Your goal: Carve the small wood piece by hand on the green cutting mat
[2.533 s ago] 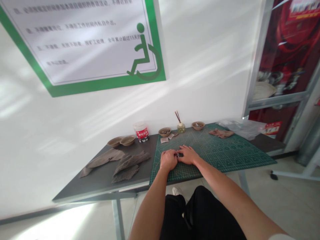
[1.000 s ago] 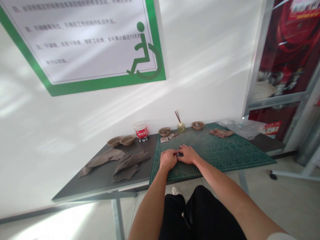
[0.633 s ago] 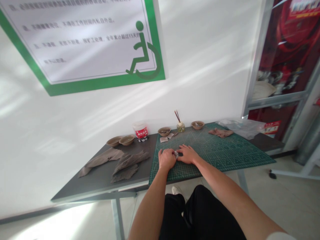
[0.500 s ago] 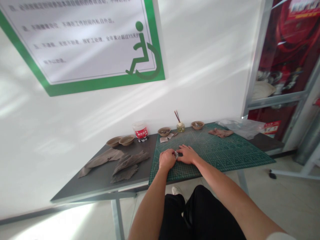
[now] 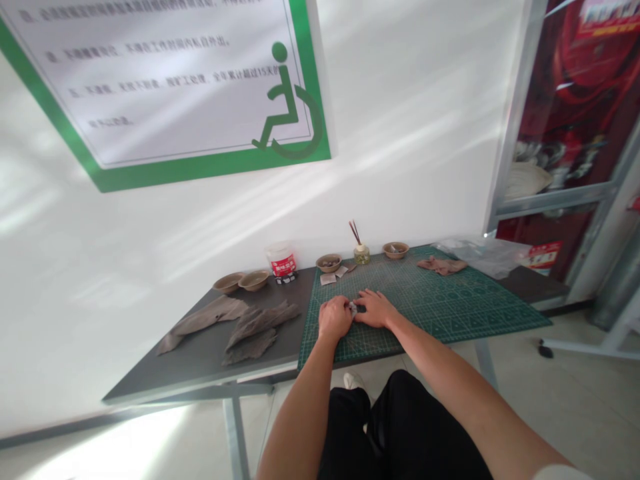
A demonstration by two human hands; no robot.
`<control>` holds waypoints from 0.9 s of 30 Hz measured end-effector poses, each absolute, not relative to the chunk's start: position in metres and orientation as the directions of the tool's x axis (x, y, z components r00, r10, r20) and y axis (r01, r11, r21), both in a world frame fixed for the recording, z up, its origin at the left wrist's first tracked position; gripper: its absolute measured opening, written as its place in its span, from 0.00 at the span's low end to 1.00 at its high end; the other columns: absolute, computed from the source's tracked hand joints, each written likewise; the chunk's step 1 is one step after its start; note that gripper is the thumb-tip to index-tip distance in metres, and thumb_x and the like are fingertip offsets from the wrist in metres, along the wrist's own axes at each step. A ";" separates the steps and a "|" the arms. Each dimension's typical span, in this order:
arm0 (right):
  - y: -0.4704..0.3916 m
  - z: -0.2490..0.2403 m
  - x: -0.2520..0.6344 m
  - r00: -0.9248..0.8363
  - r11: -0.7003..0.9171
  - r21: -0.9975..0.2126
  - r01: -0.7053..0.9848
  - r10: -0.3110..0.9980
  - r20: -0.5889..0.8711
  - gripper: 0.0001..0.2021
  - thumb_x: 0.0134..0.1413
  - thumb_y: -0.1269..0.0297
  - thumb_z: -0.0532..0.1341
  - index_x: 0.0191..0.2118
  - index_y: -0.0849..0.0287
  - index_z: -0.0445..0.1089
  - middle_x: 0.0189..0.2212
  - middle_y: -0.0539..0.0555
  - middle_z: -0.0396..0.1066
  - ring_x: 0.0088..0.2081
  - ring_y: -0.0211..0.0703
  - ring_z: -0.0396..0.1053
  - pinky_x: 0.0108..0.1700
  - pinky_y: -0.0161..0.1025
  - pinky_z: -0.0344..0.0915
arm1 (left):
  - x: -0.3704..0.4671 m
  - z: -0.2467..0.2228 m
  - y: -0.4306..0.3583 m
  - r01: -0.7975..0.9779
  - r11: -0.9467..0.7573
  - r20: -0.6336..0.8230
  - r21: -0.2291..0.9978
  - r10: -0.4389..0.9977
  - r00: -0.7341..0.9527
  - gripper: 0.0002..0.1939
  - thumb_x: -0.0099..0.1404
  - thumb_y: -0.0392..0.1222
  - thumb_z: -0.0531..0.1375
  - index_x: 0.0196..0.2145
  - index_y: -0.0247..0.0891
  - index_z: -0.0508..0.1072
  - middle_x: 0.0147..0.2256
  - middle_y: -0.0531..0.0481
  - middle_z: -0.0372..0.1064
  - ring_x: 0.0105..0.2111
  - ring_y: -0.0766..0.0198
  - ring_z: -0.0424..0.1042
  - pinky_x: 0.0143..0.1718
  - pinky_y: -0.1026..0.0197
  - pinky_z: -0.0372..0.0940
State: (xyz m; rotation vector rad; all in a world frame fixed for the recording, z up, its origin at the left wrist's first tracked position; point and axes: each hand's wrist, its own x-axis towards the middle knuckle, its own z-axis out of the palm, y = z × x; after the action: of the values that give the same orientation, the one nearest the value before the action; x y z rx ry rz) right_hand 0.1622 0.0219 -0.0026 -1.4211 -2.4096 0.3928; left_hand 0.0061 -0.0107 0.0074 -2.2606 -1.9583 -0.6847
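A small whitish-grey piece (image 5: 353,309), too small to identify, lies between my two hands on the green cutting mat (image 5: 420,293). My left hand (image 5: 335,317) is closed, its curled fingers and thumb holding the piece's left side. From the right, my right hand (image 5: 375,309) has thumb and forefinger at the same piece, while its other fingers reach forward over the mat. Much of the piece is hidden by the fingertips. Beyond the hands are some small paper squares (image 5: 329,279) and a bowl of small items (image 5: 329,263).
Grey-brown cloths (image 5: 255,330) lie on the dark table (image 5: 165,373) at left. Two bowls (image 5: 254,281) and a red-labelled tub (image 5: 283,261) stand near the wall. Farther right are a reed diffuser (image 5: 361,254), another bowl (image 5: 395,251), a pinkish cloth (image 5: 443,266) and clear plastic (image 5: 485,255).
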 end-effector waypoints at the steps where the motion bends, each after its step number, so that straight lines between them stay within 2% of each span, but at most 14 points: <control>1: 0.022 -0.003 0.162 -0.457 0.469 -0.387 0.794 0.880 0.129 0.30 0.47 0.46 0.56 0.57 0.49 0.60 0.63 0.54 0.48 0.63 0.53 0.41 0.60 0.54 0.36 | 0.006 0.008 -0.011 0.958 -0.183 0.373 0.223 0.924 0.089 0.12 0.63 0.39 0.49 0.38 0.42 0.72 0.41 0.48 0.72 0.45 0.62 0.67 0.52 0.58 0.52; 5: 0.022 -0.003 0.162 -0.460 0.474 -0.382 0.793 0.878 0.134 0.30 0.47 0.46 0.56 0.57 0.49 0.60 0.63 0.54 0.48 0.63 0.53 0.41 0.60 0.54 0.36 | 0.008 0.010 -0.012 0.967 -0.150 0.343 0.205 0.937 0.072 0.12 0.63 0.39 0.50 0.37 0.42 0.73 0.41 0.49 0.72 0.46 0.62 0.66 0.54 0.56 0.50; 12: 0.023 -0.004 0.163 -0.462 0.476 -0.378 0.794 0.877 0.135 0.30 0.48 0.46 0.55 0.57 0.49 0.60 0.63 0.54 0.47 0.63 0.53 0.41 0.60 0.53 0.36 | 0.009 0.014 -0.014 0.954 -0.207 0.308 0.217 0.942 0.134 0.11 0.61 0.39 0.51 0.37 0.43 0.73 0.40 0.51 0.72 0.45 0.63 0.67 0.48 0.61 0.55; 16: 0.023 -0.004 0.163 -0.461 0.479 -0.380 0.792 0.876 0.144 0.30 0.48 0.45 0.54 0.57 0.50 0.61 0.63 0.55 0.48 0.63 0.53 0.41 0.60 0.54 0.36 | 0.010 0.015 -0.017 0.955 -0.213 0.309 0.206 0.940 0.143 0.11 0.60 0.37 0.52 0.36 0.43 0.72 0.40 0.51 0.72 0.46 0.63 0.66 0.52 0.59 0.52; 23: 0.022 -0.002 0.162 -0.453 0.462 -0.385 0.799 0.883 0.120 0.30 0.47 0.46 0.56 0.57 0.49 0.60 0.63 0.54 0.47 0.63 0.53 0.41 0.60 0.53 0.36 | 0.012 0.014 -0.019 0.976 -0.120 0.357 0.184 0.933 0.047 0.11 0.61 0.38 0.51 0.35 0.42 0.73 0.40 0.49 0.72 0.46 0.60 0.65 0.59 0.51 0.42; 27: 0.023 -0.003 0.162 -0.457 0.469 -0.383 0.796 0.880 0.127 0.31 0.47 0.46 0.56 0.57 0.49 0.60 0.63 0.54 0.47 0.63 0.54 0.41 0.60 0.53 0.35 | 0.010 0.012 -0.015 0.975 -0.114 0.362 0.188 0.932 0.039 0.12 0.62 0.39 0.50 0.36 0.42 0.73 0.40 0.48 0.72 0.46 0.60 0.65 0.57 0.53 0.45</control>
State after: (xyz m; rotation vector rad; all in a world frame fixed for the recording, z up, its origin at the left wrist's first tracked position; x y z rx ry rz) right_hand 0.1623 0.0226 -0.0033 -1.4242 -2.4141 0.3881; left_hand 0.0099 -0.0155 0.0119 -2.1827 -2.0145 -0.6110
